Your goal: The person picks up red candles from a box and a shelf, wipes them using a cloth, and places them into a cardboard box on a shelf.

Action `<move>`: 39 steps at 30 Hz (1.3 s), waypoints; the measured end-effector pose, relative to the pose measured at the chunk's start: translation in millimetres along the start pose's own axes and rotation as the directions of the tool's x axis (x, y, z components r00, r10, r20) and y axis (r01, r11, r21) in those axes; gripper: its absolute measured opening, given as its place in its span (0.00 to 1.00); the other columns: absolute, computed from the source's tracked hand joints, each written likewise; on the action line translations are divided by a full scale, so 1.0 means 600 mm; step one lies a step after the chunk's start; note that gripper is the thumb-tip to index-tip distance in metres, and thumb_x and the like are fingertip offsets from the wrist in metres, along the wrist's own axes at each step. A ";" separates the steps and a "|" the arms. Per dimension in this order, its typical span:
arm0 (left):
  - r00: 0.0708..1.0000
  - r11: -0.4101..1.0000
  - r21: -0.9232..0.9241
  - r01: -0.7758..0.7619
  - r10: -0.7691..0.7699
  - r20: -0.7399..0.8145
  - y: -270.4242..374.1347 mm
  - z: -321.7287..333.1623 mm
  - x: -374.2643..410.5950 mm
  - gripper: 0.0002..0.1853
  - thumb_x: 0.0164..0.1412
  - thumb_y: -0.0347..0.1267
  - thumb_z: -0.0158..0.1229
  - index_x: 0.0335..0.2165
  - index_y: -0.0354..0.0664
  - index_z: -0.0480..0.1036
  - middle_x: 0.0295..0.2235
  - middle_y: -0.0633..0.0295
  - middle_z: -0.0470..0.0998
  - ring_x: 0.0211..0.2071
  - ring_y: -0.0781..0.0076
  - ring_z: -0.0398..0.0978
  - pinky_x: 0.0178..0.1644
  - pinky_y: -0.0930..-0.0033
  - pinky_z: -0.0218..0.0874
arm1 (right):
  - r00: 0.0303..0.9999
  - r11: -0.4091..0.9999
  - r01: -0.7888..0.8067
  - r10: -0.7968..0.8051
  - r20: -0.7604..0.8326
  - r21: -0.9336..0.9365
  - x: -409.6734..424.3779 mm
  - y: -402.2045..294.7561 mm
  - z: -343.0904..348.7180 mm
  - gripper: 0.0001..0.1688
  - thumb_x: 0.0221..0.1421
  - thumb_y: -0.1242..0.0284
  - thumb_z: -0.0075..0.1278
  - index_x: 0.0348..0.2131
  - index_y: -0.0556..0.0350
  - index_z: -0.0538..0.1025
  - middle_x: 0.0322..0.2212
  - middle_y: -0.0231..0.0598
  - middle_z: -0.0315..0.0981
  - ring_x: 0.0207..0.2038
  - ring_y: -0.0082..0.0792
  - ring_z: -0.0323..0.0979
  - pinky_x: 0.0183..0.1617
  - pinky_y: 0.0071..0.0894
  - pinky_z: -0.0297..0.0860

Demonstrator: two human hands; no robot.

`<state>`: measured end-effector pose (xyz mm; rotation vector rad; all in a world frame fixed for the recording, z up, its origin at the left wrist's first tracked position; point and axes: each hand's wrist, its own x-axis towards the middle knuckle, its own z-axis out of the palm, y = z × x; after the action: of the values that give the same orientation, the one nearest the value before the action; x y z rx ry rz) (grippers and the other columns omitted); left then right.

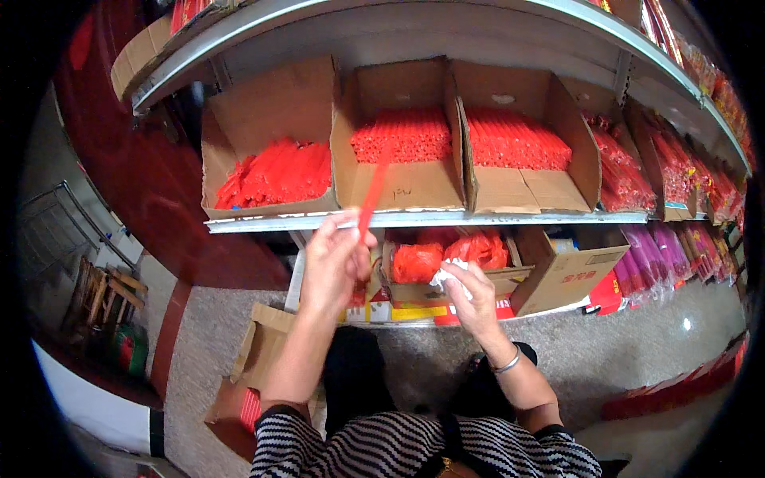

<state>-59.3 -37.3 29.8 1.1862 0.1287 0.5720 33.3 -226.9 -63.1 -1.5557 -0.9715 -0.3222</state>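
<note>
My left hand (339,254), raised before the shelf edge, grips the lower end of a thin red stick-like item (375,194) that points up and is slightly blurred. My right hand (469,296) is closed on a crumpled white tissue or cloth (449,275), lower and to the right. Behind the red item, an open cardboard box (406,186) holds stacked red sticks (406,134). The box to its left (269,95) holds looser red bundles (287,173); the one to its right (532,190) holds another neat stack (514,137).
The metal shelf edge (418,218) runs across in front of me, with an upper shelf (358,5) overhead. Below are red plastic bags (478,248), a carton (568,278) and purple packets (651,257). An open box (230,412) stands on the floor at my left.
</note>
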 end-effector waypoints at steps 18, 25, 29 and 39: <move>0.938 -0.353 0.936 -0.011 0.319 0.131 -0.004 0.024 0.437 0.11 0.49 0.23 0.45 0.30 0.34 0.73 0.32 0.43 0.74 0.36 0.50 0.73 0.39 0.55 0.65 | 0.976 0.982 -0.190 0.191 0.102 -0.023 -0.051 0.197 0.052 0.13 0.48 0.75 0.49 0.37 0.58 0.74 0.25 0.46 0.68 0.28 0.41 0.69 0.32 0.33 0.66; 0.985 -0.528 0.848 -0.036 0.123 0.119 0.007 0.034 0.465 0.13 0.50 0.26 0.45 0.33 0.36 0.74 0.37 0.46 0.73 0.40 0.53 0.72 0.42 0.59 0.64 | 0.981 0.986 -0.165 0.166 0.099 -0.012 -0.047 0.184 0.033 0.13 0.47 0.77 0.49 0.37 0.58 0.74 0.26 0.47 0.68 0.28 0.41 0.69 0.32 0.32 0.66; 0.992 -0.538 0.841 -0.048 0.071 0.102 0.016 0.020 0.469 0.13 0.49 0.26 0.45 0.32 0.36 0.74 0.36 0.46 0.73 0.40 0.52 0.71 0.42 0.58 0.64 | 0.988 0.991 -0.133 0.133 0.085 -0.006 -0.044 0.180 0.032 0.13 0.47 0.78 0.49 0.36 0.59 0.74 0.25 0.46 0.68 0.28 0.40 0.69 0.32 0.31 0.66; 0.731 -0.170 0.979 -0.113 0.653 0.198 0.185 -0.080 0.389 0.13 0.47 0.32 0.50 0.28 0.33 0.73 0.27 0.43 0.73 0.34 0.47 0.71 0.40 0.56 0.62 | 0.975 0.977 -0.210 0.206 0.084 0.034 -0.051 0.188 0.034 0.12 0.46 0.78 0.49 0.35 0.59 0.74 0.26 0.45 0.69 0.29 0.40 0.70 0.33 0.31 0.66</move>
<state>81.8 143.9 157.7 2.6817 0.6351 1.4836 90.4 -213.4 -166.4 -1.6253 -0.8620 -0.0914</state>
